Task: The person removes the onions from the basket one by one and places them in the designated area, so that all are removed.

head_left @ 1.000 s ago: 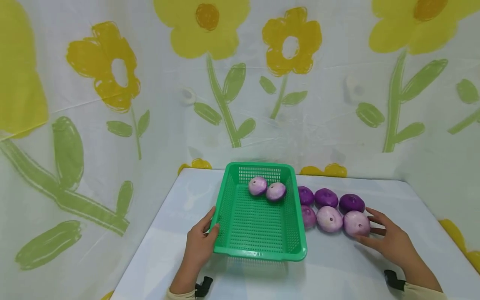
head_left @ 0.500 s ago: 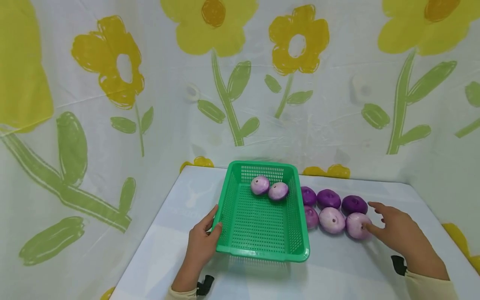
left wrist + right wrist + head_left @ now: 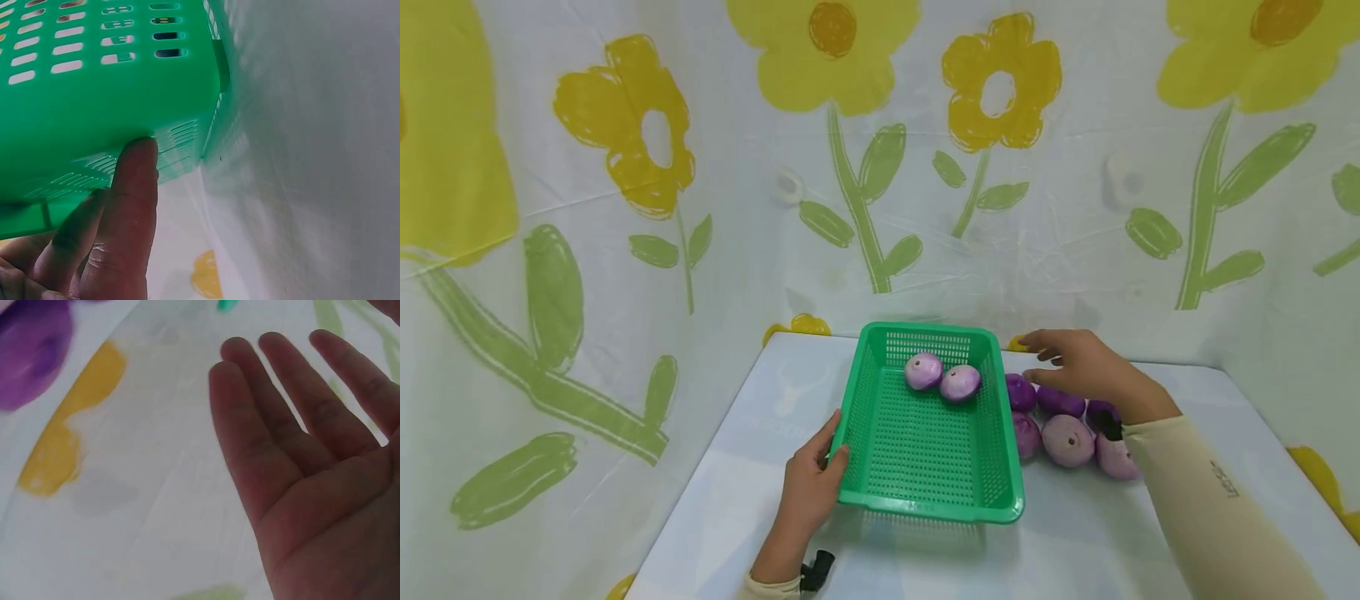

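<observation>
A green perforated plastic basket (image 3: 925, 506) stands in the middle of the head view. Inside, near its far end, lie two pale purple onions, one (image 3: 923, 372) left of the other (image 3: 960, 383). My left hand (image 3: 812, 475) grips the basket's left side, thumb on the rim. In the left wrist view its fingers (image 3: 132, 206) press against the basket's outer wall. Right of the basket, several purple onions (image 3: 1069, 441) sit in two rows. Above the back row my right hand (image 3: 1086, 367) hovers with nothing in it; the right wrist view shows its fingers (image 3: 240, 419) extended.
A white table (image 3: 737, 450) carries everything. Its back edge meets a hanging cloth (image 3: 1060, 283) printed with yellow flowers, which also lines the left side. My right forearm sleeve (image 3: 1217, 508) crosses over the right end of the onion rows.
My right hand has left the front right onion and moved left and away from me, over the back row. My left hand stays on the basket. The view has shifted slightly.
</observation>
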Demonstrator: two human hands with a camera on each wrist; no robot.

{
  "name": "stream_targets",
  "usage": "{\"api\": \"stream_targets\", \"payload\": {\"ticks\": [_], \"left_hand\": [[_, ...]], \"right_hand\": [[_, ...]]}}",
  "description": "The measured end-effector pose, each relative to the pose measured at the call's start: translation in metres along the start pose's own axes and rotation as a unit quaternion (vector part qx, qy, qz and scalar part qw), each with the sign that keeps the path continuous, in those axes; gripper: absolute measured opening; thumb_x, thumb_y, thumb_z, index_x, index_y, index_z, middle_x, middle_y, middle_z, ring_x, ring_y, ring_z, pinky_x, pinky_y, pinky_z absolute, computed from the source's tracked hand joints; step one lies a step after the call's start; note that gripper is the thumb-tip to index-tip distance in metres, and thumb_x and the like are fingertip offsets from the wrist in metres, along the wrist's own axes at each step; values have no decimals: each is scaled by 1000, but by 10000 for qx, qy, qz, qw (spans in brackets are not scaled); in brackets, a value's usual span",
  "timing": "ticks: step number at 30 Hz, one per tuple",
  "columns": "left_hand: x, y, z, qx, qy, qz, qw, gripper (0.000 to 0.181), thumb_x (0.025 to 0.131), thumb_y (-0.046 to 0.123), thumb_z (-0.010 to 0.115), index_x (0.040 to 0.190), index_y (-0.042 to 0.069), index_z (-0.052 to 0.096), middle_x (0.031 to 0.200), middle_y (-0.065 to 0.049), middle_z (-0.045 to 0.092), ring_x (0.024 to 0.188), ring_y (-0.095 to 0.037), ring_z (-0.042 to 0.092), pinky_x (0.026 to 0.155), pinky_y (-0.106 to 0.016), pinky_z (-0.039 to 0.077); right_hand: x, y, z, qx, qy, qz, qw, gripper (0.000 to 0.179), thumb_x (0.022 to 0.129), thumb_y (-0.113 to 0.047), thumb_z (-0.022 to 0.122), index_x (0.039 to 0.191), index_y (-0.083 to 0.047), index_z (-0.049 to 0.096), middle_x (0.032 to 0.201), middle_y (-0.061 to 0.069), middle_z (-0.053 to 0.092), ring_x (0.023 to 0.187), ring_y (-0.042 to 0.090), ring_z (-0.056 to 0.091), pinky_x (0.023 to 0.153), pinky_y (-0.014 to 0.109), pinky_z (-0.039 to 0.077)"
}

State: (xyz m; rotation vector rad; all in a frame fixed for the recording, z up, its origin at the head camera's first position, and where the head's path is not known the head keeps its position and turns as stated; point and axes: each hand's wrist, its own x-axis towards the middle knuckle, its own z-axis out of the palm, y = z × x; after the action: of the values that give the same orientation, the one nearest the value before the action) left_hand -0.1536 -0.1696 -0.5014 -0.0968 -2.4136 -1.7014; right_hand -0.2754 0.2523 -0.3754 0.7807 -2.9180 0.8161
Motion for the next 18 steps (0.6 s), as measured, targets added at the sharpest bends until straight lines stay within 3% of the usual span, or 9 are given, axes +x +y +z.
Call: {"api": "stream_targets", "payload": {"ticks": [4,9,18], "left_hand": [[0,1,0,125,-26,35,9999,56,109,17,60,163,18,43,157,-13,50,130,-40,60,90,-45,57],[0,1,0,145,-93,10,9999,56,110,18,59,164,17,42,158,-12,50,128,-39,62,86,-42,57],[1,0,-1,98,-121,21,9999,56,110,18,59,164,21,41,158,-14,49,130,-40,61,83,-37,57]], "right_hand": [[38,-18,6,70,-400,-136,9991,50,93,-21,84,139,-11,67,134,12,69,121,38,67,97,55,55],[81,-36,24,138,-838,-311,9959,52,91,-17,83,139,-7,67,131,17,70,119,42,67,95,53,56],[133,-62,69,-457,-1441,-270,9881,53,91,-17,83,140,-7,68,135,17,68,128,37,62,106,52,49]]}}
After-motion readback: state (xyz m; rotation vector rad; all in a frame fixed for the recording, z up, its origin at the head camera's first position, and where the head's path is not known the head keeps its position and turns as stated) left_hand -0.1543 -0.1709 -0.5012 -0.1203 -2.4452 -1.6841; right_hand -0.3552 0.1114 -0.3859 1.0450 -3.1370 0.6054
